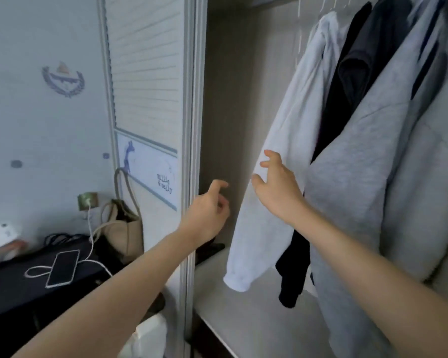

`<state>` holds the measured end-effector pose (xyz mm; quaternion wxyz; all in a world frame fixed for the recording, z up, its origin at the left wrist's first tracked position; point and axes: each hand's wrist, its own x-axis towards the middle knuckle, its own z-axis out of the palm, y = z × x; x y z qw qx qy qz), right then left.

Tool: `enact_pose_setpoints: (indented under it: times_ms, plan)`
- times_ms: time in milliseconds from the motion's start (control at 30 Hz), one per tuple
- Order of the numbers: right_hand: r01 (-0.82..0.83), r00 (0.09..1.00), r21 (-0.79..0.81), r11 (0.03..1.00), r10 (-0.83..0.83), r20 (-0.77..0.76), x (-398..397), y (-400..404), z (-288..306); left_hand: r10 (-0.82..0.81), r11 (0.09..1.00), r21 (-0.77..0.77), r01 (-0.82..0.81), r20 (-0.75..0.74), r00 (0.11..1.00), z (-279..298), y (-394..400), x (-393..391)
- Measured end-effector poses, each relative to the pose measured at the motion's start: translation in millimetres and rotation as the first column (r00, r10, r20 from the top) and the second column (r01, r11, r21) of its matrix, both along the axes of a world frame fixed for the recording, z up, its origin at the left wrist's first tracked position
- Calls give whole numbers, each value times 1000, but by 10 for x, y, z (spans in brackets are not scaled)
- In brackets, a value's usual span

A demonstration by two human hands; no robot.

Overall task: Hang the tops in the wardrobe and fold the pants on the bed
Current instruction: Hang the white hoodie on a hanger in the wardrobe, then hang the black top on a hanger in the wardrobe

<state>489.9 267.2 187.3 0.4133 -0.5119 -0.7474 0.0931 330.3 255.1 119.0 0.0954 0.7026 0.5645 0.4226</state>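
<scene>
The white top (290, 140) hung inside the open wardrobe (233, 99), leftmost of the garments there, its sleeve cuff dangling just above the wardrobe's pale shelf (248, 313). Directly to its right hung a black top (352, 73), then a grey sweatshirt (367, 177), each overlapping the next. Hanger hooks showed faintly at the top edge; the rail itself could not be made out.

Your right hand (277, 184) lay against the white top's sleeve with fingers spread and relaxed, touching the fabric; no grasp was evident. Your left hand (207, 210) was raised in front of the wardrobe's bare left interior, beside the door frame (192, 125), fingers loosely curled and holding nothing.

Left of the frame stood the louvred door panel (145, 73), with a beige bag (122, 228) hanging against it. Below, on a dark surface (11, 288), a phone (62, 267) lay connected to a white cable (91, 228) running up to a wall socket (87, 201).
</scene>
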Motion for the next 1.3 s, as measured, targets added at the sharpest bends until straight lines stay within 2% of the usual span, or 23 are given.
enact_pose_setpoints:
  times_ms: [133,300,467,567,733,833,900,967,1033,1167,1300]
  plan:
    - [-176,984,-77,981,178,11,-280,-352,-442,139,989,-34,-141,-64,988,-268,-707,-397]
    - [-358,933,-152,921,358,-30,-747,-769,-897,336,936,-99,-338,-41,941,-550,-1465,-819]
    - [-549,829,-221,806,558,-24,-1374,-1408,-1328,561,824,-150,-547,76,824,-892,-2382,-1175]
    - [-669,723,-260,697,691,-7,-1764,-1973,-1569,698,715,-178,-676,129,704,-1111,-3104,-1343]
    - [-817,498,-337,467,867,-7,-2356,-3215,-1957,882,469,-290,-834,191,430,-1539,-4611,-1442]
    - [-855,355,-419,307,934,-41,-2628,-4165,-2192,952,276,-357,-892,230,202,-1822,-5635,-1382]
    - [-871,229,-453,192,973,-29,-2779,-4942,-2370,970,120,-389,-913,244,23,-2053,-6447,-1266]
    - [-872,122,-482,88,992,-39,-2814,-5521,-2498,966,6,-428,-904,235,-105,-2232,-7049,-1133]
    - [-842,-24,-538,-42,999,-41,-2820,-6306,-2693,937,-124,-494,-860,227,-265,-2442,-7833,-896]
    - [-754,-247,-620,-215,968,-36,-2720,-7455,-3046,843,-300,-572,-763,215,-493,-2728,-8914,-426]
    - [-625,-427,-711,-322,904,-34,-2588,-8315,-3357,717,-391,-675,-625,203,-667,-3008,-9676,8]
